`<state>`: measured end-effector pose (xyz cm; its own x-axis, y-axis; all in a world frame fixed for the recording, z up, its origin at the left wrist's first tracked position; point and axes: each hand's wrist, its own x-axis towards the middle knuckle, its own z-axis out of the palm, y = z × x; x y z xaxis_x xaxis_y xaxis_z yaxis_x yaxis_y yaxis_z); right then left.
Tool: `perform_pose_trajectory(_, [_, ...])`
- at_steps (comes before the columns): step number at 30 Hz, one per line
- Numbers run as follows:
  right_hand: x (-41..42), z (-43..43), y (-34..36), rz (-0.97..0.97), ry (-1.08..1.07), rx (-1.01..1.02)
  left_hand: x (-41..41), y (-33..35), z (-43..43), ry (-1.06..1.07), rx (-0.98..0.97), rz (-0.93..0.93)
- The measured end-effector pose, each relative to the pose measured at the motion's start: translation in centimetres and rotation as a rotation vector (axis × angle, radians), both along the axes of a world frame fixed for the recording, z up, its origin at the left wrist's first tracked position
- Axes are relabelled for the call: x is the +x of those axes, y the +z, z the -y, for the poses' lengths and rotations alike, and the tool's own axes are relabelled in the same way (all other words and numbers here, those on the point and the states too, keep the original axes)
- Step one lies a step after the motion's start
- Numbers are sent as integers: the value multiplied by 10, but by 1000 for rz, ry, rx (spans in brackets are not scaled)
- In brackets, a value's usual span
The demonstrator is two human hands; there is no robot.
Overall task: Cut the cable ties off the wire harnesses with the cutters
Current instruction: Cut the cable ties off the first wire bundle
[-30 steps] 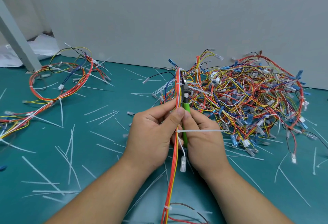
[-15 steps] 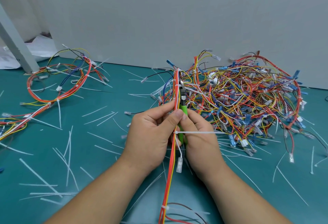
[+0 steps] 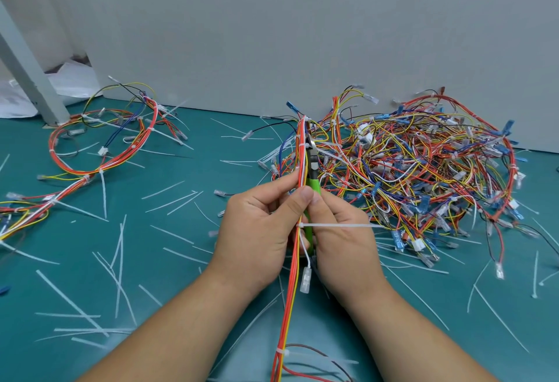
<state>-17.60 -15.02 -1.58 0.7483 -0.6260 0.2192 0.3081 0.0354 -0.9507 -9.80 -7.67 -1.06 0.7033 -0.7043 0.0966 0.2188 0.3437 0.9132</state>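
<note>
Left of the tangled harness pile (image 3: 423,170), left hand (image 3: 257,230) pinches an upright orange harness (image 3: 298,151); right hand (image 3: 344,239) wraps the green cutters (image 3: 313,182), handles mostly hidden. Cutter tips sit against the harness, jaw gap unreadable. White cable tie (image 3: 338,225) sticks out over right hand. Cut tie strips (image 3: 121,260) litter the teal surface (image 3: 187,176).

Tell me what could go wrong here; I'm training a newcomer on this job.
1. The cutters' tip lies right against the held wire bundle, so a snip might nick a wire instead of a tie.
2. The left hand's thumb sits close beside the green handle and could get pinched.
</note>
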Motion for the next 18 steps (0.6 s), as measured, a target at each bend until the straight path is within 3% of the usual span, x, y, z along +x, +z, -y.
perform_pose_trajectory(8, [1,2,-6,34,15,48,0,0,0,-2,24,38])
perform_pose_trajectory(18, [0,5,-6,3,-93,-127,1,3,-3,-27,-8,64])
